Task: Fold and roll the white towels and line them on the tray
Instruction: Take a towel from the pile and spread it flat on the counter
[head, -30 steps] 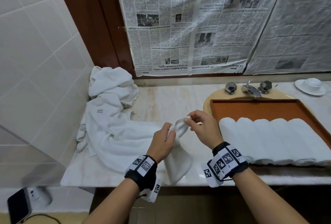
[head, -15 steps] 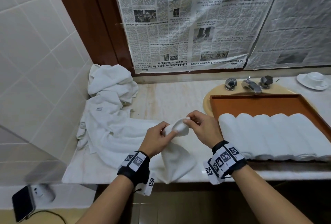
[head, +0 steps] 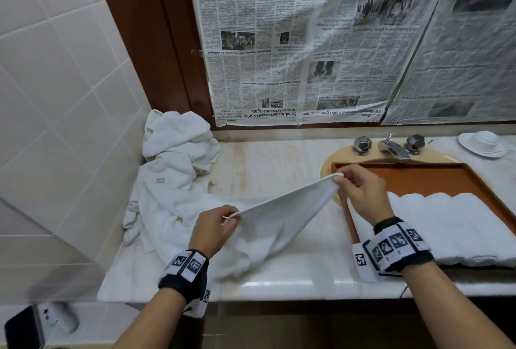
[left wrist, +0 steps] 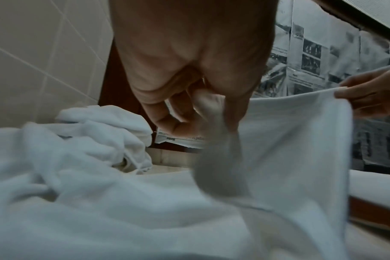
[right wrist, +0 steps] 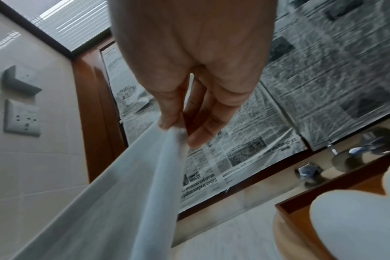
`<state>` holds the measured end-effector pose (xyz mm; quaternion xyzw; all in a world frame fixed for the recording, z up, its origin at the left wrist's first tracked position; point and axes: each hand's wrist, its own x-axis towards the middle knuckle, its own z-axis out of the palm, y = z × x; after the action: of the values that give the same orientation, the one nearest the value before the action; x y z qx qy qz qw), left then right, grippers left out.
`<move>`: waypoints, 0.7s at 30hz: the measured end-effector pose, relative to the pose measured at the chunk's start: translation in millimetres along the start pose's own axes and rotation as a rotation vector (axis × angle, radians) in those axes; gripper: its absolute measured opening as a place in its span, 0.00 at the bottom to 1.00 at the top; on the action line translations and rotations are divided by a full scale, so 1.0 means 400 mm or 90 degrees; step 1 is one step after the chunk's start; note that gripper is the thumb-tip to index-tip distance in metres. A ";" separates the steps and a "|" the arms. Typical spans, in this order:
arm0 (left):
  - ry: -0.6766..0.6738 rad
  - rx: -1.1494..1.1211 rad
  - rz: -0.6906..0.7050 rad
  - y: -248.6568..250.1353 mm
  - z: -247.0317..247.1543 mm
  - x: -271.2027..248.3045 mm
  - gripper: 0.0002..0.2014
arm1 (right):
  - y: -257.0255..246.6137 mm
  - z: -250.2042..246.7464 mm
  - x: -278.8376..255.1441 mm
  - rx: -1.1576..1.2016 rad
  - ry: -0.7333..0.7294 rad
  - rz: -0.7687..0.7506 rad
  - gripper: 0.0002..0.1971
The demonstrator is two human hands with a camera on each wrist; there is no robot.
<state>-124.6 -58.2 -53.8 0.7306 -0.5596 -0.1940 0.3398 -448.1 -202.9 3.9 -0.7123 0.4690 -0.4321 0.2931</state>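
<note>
Step in hand: a white towel (head: 279,217) is held up by one edge, apparently being opened out flat before folding.
Left hand (head: 213,227): grip closed in a pinch on the near-left corner of the towel; in the left wrist view the fingers (left wrist: 167,121) curl round the bunched corner.
Right hand (head: 360,192): grip closed in a pinch on the far-right corner, thumb and forefinger together on the hem, the other fingers loose; the right wrist view shows the cloth running away from the fingertips (right wrist: 167,123).
Towel position: stretched between the two hands above the bench (head: 279,164), its top edge taut, the rest hanging down to the surface near the front edge.
Key relation: the held edge runs from near left to far right, so the long axis lies on a slant across the bench; the right hand is the one nearer the tray (head: 435,178).
Tray: just right of the right hand, carrying a row of rolled towels (head: 446,226) side by side along its near part; the far strip is bare.
Pile: unfolded white towels (head: 173,164) lie heaped at the far left against the tiled wall.
Next move, as a judgement: lay the towel flat, square to the bench edge, then fold.
</note>
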 end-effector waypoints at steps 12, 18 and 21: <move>0.090 -0.244 0.069 0.095 -0.102 0.077 0.04 | -0.110 -0.198 0.000 0.071 0.088 -0.074 0.10; 0.076 -0.360 0.092 0.160 -0.128 0.094 0.05 | -0.180 -0.252 0.010 0.152 0.111 -0.056 0.09; 0.063 -0.345 0.044 0.123 -0.107 0.097 0.05 | -0.130 -0.160 -0.004 0.097 -0.005 -0.011 0.06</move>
<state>-118.3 -90.2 14.9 0.6022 -0.4948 -0.2886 0.5561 -483.8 -181.9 75.3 -0.6934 0.4275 -0.4665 0.3447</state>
